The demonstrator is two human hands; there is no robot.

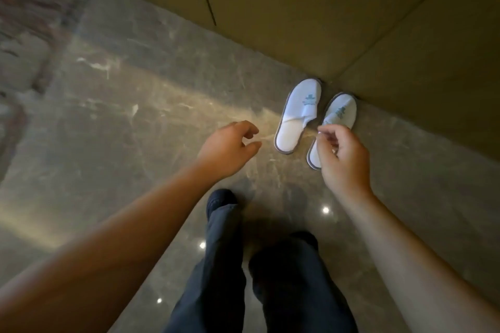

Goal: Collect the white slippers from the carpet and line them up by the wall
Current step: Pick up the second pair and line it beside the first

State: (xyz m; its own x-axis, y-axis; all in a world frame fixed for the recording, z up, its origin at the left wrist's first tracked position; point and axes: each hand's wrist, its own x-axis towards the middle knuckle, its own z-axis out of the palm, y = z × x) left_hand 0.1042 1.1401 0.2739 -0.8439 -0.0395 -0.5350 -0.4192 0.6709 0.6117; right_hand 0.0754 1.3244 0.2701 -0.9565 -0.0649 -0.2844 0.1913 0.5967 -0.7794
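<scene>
Two white slippers with grey edging and a blue logo lie side by side on the polished stone floor, toes against the olive wall [297,8]. The left slipper [299,113] is fully in view. The right slipper [341,113] is partly hidden at its heel by my right hand [343,157], which hovers over it with loosely curled fingers and holds nothing. My left hand [230,149] hangs over the bare floor to the left of the slippers, fingers apart and empty.
Grey-brown marble floor [135,116] stretches left and toward me, with ceiling lights reflected in it. A patterned carpet [24,35] shows blurred at the far left. My dark trouser legs and shoes [221,197] stand just below the hands.
</scene>
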